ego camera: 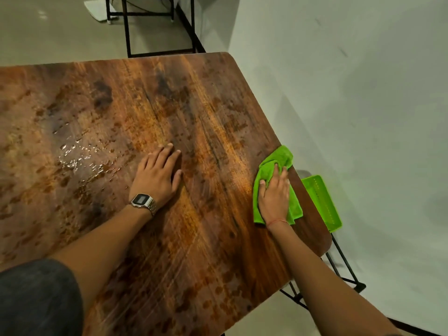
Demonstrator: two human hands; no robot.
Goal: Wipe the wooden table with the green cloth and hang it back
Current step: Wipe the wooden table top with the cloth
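The wooden table fills most of the view, its brown top mottled with dark spots. The green cloth lies crumpled at the table's right edge. My right hand presses flat on top of the cloth, fingers curled into its folds. My left hand, with a metal watch on the wrist, rests palm down on bare wood near the middle, fingers spread, holding nothing. Water droplets glisten on the wood to the left of my left hand.
A green plastic basket hangs just past the table's right edge. Below it runs a black metal frame. A white wall stands close on the right. Another black frame stands on the floor beyond the far edge.
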